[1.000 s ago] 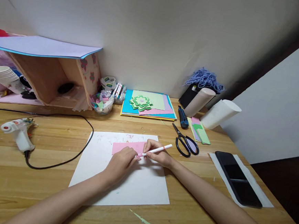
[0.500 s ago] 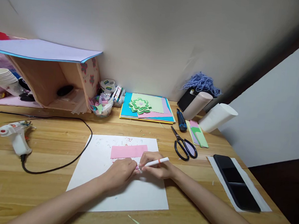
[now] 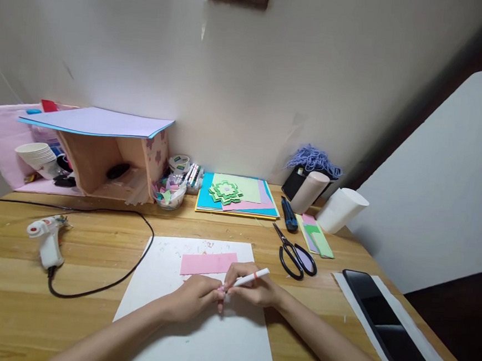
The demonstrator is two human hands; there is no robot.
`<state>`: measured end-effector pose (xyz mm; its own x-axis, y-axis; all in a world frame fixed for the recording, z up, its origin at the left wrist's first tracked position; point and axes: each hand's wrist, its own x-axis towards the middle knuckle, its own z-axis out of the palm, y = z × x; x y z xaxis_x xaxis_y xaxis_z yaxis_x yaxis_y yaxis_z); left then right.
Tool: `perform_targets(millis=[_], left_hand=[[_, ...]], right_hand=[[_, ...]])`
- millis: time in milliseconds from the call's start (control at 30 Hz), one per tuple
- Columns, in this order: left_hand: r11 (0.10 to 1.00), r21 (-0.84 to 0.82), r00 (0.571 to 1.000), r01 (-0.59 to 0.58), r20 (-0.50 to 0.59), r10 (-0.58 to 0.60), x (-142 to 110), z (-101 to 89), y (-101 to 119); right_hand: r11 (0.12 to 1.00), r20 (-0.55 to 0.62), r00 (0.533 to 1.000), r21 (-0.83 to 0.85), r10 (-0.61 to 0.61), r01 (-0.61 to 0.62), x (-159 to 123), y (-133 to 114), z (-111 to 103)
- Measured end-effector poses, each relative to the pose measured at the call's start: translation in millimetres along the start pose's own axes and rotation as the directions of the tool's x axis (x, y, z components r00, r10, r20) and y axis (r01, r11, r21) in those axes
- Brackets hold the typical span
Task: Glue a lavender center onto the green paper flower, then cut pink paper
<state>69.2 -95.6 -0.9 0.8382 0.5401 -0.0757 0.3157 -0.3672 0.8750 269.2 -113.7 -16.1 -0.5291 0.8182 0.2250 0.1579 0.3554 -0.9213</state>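
Note:
Over a white sheet of paper (image 3: 158, 330), my right hand (image 3: 253, 286) is closed around a white marker (image 3: 254, 278) with an orange-red band. Its lower end points down to the left, at the fingertips of my left hand (image 3: 198, 297). My left hand is closed, pinching a small piece of pink paper (image 3: 221, 290) that the fingers mostly cover. Both hands' fingertips almost touch. Just beyond them a pink paper strip (image 3: 207, 263) lies flat on the white sheet. Small coloured specks mark the sheet's far part.
To the left lies a white glue gun (image 3: 48, 240) with a black cord. Black-handled scissors (image 3: 295, 257), a blue utility knife (image 3: 289, 214) and a black phone (image 3: 384, 319) are on the right. Behind stand coloured papers with a green paper flower (image 3: 225, 191), a scrap bowl (image 3: 168, 197) and a box (image 3: 154, 160).
The camera view has tilted up, so the table sits lower and a picture frame shows on the wall. Both hands stay together at the same spot on the sheet.

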Motion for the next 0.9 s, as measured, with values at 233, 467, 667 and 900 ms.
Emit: perform_targets(millis=[233,467,667,900], left_hand=[[1.000,-0.005,0.965,-0.022,-0.263,0.020,-1,-2.5,5],[0.992,0.120,0.927,0.037,-0.374,0.010,0,0.7,-8],[0.994,0.102,0.965,0.032,-0.261,-0.004,-2,0.1,-8],[0.999,-0.032,0.992,0.023,-0.120,-0.027,-3,-4.6,-5]], right_hand=[[0.974,-0.290,0.947,0.212,0.139,-0.078,6,13,2],[0.955,-0.213,0.958,0.266,0.192,-0.133,6,9,-1],[0.962,-0.120,0.988,0.263,0.102,-0.067,0,11,1],[0.996,-0.147,0.988,0.064,-0.057,0.067,-3,4,9]])
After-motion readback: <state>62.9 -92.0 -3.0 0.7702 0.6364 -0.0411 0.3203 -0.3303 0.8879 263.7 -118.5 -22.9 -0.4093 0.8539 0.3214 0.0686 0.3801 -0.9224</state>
